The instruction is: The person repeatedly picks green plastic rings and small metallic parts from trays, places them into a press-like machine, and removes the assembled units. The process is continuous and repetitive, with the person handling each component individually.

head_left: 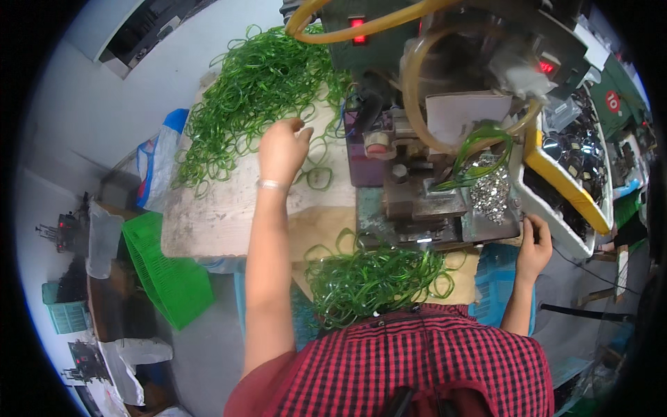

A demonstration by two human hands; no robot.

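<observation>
Two heaps of thin green loops flank the work: a large far pile spread over the worn table, and a smaller near pile bunched in the person's lap under the press machine. The left hand reaches far across the table with the forearm stretched almost straight, a bracelet at the wrist, palm down at the near edge of the far pile. Its fingers curl down into the tangle, seemingly pinching at a strand, though whether one is actually caught cannot be told. To pick well here, it seems best to lift a single loop clear of its neighbours rather than drag a clump. The right hand sits low at the right, elbow bent, fingers clenched over the near rim of the white tray. More loops hang at the machine beside a mound of small metal pieces.
</observation>
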